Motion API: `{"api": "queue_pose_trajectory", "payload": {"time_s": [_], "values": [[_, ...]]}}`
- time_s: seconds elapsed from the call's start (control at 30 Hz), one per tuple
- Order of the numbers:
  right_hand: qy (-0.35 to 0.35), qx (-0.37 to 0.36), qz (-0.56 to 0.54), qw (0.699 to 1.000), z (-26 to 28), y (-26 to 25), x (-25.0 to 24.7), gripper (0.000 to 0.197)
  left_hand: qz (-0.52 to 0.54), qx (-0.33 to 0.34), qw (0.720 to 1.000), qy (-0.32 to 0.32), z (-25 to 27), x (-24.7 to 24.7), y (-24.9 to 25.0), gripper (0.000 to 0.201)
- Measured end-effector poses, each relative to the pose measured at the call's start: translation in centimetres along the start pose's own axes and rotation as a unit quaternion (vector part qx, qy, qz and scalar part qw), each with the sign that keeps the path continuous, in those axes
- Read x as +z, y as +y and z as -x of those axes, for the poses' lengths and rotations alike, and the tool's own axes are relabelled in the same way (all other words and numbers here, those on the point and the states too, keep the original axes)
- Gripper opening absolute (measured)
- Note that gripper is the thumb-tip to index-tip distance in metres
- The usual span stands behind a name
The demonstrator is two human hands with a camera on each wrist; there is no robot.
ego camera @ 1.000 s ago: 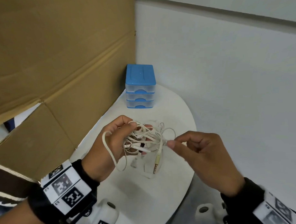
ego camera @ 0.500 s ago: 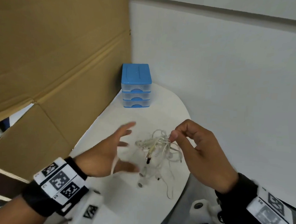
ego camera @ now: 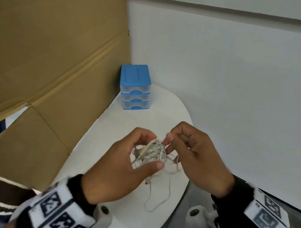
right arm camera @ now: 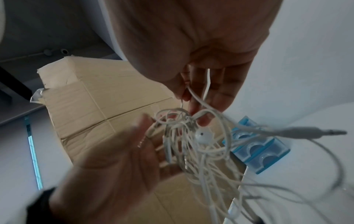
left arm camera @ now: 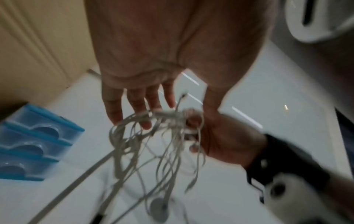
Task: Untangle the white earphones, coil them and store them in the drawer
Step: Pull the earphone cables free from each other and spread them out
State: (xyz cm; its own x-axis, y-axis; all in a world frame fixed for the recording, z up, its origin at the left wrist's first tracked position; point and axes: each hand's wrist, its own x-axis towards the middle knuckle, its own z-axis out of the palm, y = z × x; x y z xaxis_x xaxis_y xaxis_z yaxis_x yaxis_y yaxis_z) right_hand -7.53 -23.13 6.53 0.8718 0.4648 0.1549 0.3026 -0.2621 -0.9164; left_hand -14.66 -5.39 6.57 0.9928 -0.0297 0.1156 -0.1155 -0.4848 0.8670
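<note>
Both hands, left hand (ego camera: 120, 165) and right hand (ego camera: 194, 154), pinched the tangled white earphones (ego camera: 151, 153) (plug (ego camera: 140, 154) pointing toward 8 o'clock).

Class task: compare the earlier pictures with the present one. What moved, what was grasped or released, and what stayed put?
The left hand, open and off the white earphones half a second ago, has closed back around the tangle. The right hand keeps pinching a strand. The blue drawer unit stays shut.

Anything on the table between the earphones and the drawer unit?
Nothing visible. The earphones hang tangled between both hands, left hand and right hand; bare table runs to the drawer unit. All three drawers look closed.
</note>
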Motion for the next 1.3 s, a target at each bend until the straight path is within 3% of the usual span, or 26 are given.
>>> {"api": "queue_pose_trajectory", "payload": {"time_s": [0.13, 0.3, 0.47, 0.7, 0.83, 0.97, 1.13, 1.2, 1.3], "values": [[0.008, 0.063, -0.061, 0.996, 0.0, -0.2, 0.2, 0.020, 0.000, -0.016, 0.999, 0.029, -0.2, 0.8, -1.2, 0.039], [0.025, 0.138, -0.147, 0.979, -0.3, -0.6, -0.3, 0.018, 0.141, -0.074, 0.986, 0.044, -0.8, 0.2, -1.8, 0.016], [-0.010, 0.016, -0.048, 0.999, -0.1, -0.6, -0.3, 0.016, 0.262, -0.091, 0.960, 0.017, -1.2, 0.0, -1.7, 0.015], [-0.042, -0.021, -0.016, 0.999, -0.2, -0.7, -1.2, 0.009, 0.306, -0.072, 0.949, -0.010, -1.1, -0.9, -1.5, 0.011], [-0.072, -0.027, -0.020, 0.997, 0.0, -1.1, -0.9, 0.010, 0.366, -0.134, 0.920, -0.048, -1.1, -0.5, -1.4, 0.008], [-0.103, -0.020, -0.005, 0.995, -0.1, -1.0, -0.7, 0.012, 0.446, -0.198, 0.870, -0.076, -1.0, -0.2, -1.5, 0.007], [-0.122, 0.013, -0.041, 0.992, -0.1, -0.5, -1.0, 0.016, 0.541, -0.214, 0.805, -0.115, -0.9, -0.5, -1.9, 0.011], [-0.120, 0.021, -0.058, 0.991, -0.2, -0.2, -0.8, 0.014, 0.576, -0.211, 0.773, -0.162, -0.8, -0.5, -1.7, 0.018], [-0.125, 0.049, -0.107, 0.985, 0.0, 0.1, -0.2, 0.013, 0.590, -0.180, 0.756, -0.221, -0.7, -0.4, -1.2, 0.003]]}}
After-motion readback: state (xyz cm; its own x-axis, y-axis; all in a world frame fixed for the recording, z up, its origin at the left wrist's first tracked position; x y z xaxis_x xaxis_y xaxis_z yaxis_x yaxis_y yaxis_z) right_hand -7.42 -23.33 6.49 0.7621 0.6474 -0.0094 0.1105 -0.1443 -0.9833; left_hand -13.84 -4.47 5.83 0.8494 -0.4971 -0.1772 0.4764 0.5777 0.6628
